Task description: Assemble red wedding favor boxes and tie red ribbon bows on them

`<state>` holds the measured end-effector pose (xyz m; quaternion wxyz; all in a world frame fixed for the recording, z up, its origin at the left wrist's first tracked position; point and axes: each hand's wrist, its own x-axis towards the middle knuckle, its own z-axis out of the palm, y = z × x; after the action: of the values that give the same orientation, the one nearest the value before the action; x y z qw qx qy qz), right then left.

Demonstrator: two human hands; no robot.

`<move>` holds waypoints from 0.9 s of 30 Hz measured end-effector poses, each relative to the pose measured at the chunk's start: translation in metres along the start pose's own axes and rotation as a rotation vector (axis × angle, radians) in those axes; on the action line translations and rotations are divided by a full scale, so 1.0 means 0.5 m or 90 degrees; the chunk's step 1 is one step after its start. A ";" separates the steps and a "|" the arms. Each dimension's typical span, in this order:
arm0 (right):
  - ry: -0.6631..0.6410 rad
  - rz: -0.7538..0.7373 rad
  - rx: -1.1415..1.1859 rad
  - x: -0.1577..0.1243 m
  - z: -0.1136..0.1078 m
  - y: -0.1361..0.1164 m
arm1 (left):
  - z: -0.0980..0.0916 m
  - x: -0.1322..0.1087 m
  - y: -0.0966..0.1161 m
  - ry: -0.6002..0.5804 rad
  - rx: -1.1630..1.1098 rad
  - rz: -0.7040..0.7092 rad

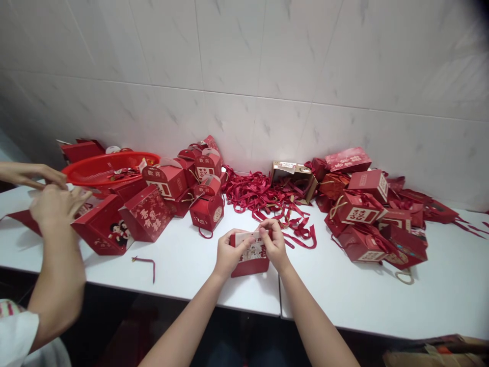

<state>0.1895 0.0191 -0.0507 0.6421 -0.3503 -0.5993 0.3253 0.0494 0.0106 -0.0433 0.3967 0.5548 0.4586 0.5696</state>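
A red gift box [250,267] with a pale printed front panel stands near the table's front edge, between my two hands. My left hand [230,253] grips its left side, the thumb lying across the top of the panel. At the upper right corner, my right hand [275,245] pinches the box's top edge with thumb and fingers. The fingertips hide part of the top, so I cannot tell how far it is closed. Just behind lies a tangled heap of red ribbons [254,191], and loose ribbon ends reach toward my right hand.
Red boxes [208,209] are stacked left of the ribbons. More finished-looking boxes [361,214] pile up at right. An open cardboard box [294,178] sits by the wall. At far left, a co-worker's hands [53,199] work beside a red basket [95,171]. A short cord [147,260] lies in front.
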 end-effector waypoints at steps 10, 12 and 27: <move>0.035 0.043 -0.029 0.010 -0.035 -0.001 | -0.004 -0.001 0.004 0.011 0.038 -0.024; 0.099 0.056 -0.046 0.028 -0.089 0.010 | -0.015 -0.005 0.009 0.015 0.048 -0.033; 0.127 0.118 -0.368 0.187 -0.301 0.122 | -0.138 -0.029 0.002 0.160 0.101 -0.090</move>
<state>0.3463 0.1215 -0.0566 0.5393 -0.6016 -0.5663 0.1627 -0.0184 -0.0092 -0.0439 0.3305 0.4750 0.5860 0.5672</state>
